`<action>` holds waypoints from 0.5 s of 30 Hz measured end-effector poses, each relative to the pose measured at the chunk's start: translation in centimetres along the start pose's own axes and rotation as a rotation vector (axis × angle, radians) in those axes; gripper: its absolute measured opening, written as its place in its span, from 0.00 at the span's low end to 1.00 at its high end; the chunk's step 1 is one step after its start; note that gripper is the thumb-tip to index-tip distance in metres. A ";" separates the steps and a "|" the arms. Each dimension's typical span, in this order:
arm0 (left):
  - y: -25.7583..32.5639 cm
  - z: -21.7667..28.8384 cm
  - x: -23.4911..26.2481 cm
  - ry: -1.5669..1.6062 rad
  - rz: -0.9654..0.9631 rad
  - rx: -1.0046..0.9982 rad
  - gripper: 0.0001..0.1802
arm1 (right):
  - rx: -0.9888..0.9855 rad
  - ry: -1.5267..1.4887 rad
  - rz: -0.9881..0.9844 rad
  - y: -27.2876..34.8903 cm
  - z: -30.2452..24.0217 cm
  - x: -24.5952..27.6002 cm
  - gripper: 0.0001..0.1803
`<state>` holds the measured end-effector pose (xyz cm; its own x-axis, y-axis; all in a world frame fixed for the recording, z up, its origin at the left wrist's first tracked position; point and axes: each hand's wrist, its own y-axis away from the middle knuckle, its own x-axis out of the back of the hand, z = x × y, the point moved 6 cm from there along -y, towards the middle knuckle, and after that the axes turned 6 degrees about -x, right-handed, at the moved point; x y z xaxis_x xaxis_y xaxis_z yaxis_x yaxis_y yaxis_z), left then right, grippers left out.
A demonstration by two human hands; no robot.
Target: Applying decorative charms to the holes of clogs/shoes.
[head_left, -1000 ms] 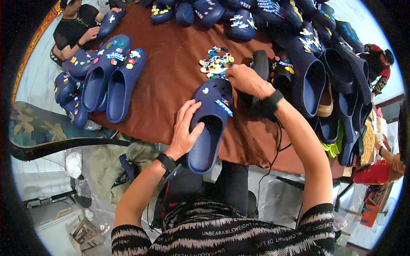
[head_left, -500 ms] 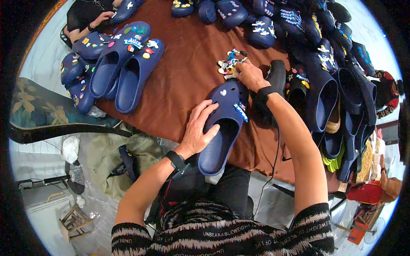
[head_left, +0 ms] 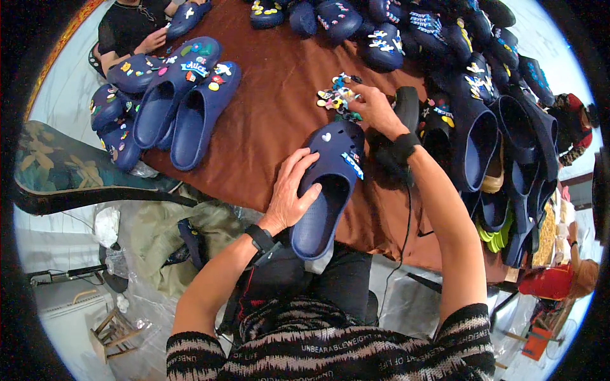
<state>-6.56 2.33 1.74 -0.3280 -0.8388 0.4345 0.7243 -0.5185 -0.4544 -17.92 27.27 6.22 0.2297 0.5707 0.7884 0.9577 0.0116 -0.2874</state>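
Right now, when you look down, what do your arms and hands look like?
The left hand and right hand are bare, with no gloves. A black strap goes round the left wrist, maybe a watch, and a wide black band round the right. The short sleeves are black with jagged pale stripes.
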 end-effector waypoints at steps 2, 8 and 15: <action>0.6 -0.3 0.8 -0.031 0.026 0.000 0.33 | -0.144 -0.211 -0.125 1.1 -2.0 0.5 0.10; 0.4 -0.2 0.6 -0.035 0.021 -0.004 0.33 | -0.554 -0.594 -0.474 6.1 -1.2 0.5 0.15; 0.4 -0.2 0.4 -0.033 0.022 -0.014 0.32 | -0.591 -0.731 -0.484 7.1 -1.6 -0.5 0.13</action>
<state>-6.51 1.76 1.60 -0.2919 -0.8444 0.4493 0.7227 -0.5024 -0.4747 -10.94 25.72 4.63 -0.1713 0.9699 0.1728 0.8967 0.0808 0.4352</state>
